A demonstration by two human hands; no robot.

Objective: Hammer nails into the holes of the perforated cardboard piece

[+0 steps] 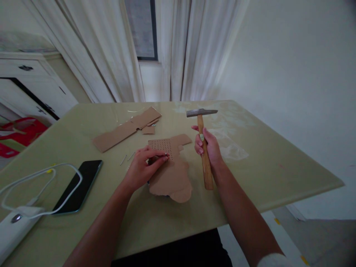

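Note:
A hammer [206, 163] with a wooden handle and a grey metal head is held upright in my right hand [208, 145], its head above the table. My left hand [147, 163] rests on a brown cardboard piece [172, 178] with an irregular outline. Thumb and forefinger pinch a small nail [166, 155], its top just showing between the fingertips. Rows of small dark holes [161, 144] cover the cardboard's upper left part, beside my fingers. Two loose nails [123, 160] lie on the table left of my left hand.
Cardboard strips [122, 131] lie farther back on the table [267, 163]. A clear plastic bag [230, 144] is right of the hammer. At left are a black phone [80, 185], a white cable [63, 165] and a white power strip [20, 226].

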